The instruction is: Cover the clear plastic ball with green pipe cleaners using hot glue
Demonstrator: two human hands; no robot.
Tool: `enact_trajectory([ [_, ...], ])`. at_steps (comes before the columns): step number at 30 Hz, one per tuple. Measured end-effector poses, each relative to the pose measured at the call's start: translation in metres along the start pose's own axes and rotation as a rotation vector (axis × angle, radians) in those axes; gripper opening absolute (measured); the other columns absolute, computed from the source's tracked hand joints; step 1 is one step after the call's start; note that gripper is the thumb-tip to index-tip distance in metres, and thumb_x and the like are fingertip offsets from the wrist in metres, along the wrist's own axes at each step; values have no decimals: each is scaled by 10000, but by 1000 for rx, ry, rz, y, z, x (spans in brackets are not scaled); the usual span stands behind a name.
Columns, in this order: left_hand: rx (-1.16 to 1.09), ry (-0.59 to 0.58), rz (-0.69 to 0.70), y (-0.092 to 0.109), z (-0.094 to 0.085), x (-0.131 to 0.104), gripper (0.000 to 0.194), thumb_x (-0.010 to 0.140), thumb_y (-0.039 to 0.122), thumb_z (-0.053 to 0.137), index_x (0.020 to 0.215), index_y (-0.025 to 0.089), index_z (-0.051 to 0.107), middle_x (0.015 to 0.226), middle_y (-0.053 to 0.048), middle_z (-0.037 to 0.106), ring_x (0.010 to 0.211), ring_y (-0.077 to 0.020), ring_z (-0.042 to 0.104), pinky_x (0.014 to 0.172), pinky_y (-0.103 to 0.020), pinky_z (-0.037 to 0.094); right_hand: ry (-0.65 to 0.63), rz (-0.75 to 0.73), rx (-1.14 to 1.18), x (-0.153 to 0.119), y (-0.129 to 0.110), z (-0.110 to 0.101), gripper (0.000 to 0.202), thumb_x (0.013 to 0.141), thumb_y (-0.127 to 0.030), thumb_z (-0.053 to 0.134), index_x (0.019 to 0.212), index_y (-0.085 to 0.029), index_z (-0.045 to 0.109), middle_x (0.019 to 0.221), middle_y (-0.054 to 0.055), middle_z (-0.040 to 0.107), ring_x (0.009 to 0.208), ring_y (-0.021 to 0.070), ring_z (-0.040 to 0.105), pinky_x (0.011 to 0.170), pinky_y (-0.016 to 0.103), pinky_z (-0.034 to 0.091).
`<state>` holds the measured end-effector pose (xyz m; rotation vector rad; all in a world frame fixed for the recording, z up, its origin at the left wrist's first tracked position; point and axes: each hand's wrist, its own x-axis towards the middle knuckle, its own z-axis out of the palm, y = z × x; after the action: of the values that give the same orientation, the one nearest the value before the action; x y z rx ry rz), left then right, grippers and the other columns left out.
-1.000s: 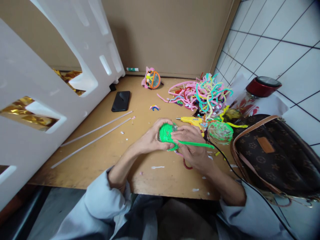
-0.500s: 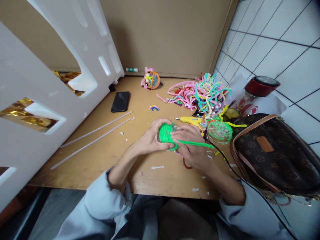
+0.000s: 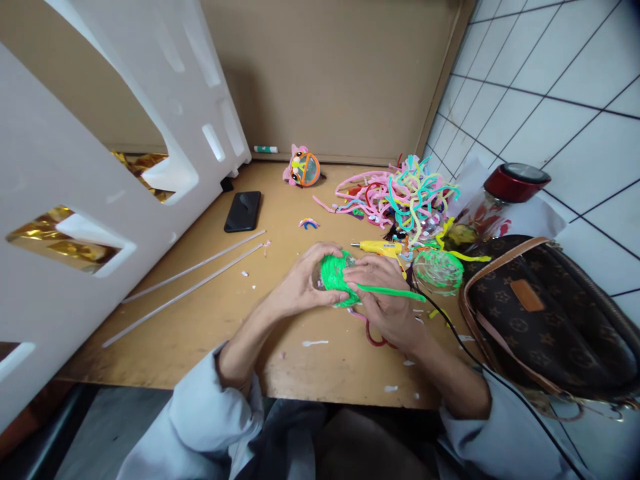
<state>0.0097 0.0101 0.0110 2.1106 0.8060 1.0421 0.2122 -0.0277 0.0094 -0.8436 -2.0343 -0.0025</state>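
From where I sit at the feed, I have a small rounded body [image 3: 331, 272] just below and right of the frame's centre, wrapped in bright green fuzzy turns laid side by side. I can make out bare, see-through patches at its left end and upper right. It is held from both sides, so much is hidden from me. A loose green strand [image 3: 393, 292] runs right from beside it, nearly straight, dipping slightly towards its free tip.
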Motion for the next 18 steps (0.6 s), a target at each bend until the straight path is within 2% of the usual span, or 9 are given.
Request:
enact_trajectory([
  [5, 6, -15, 13, 0, 0, 0, 530, 742, 390, 813, 1174, 215, 561, 1275, -119, 601, 1225, -286, 570, 1065, -463, 451, 59, -26, -8, 0, 2, 3, 210, 948, -150, 484, 994, -244, 666, 971, 8, 764, 1015, 210, 647, 919, 406, 471],
  [13, 4, 7, 22, -1, 3, -1, 558, 751, 369, 808, 1215, 233, 530, 1276, -110, 592, 1214, -279, 574, 1055, -457, 460, 44, -26, -9, 0, 2, 3, 205, 944, -156, 495, 990, -239, 676, 961, 12, 765, 1019, 210, 644, 906, 394, 462],
  [18, 49, -51, 56, 0, 0, 0, 525, 788, 408, 781, 1231, 243, 552, 1290, -108, 584, 1237, -278, 555, 1075, -463, 446, 34, -16, -12, 0, 1, 3, 214, 948, -174, 492, 991, -252, 686, 961, 10, 763, 1024, 211, 647, 925, 408, 467],
])
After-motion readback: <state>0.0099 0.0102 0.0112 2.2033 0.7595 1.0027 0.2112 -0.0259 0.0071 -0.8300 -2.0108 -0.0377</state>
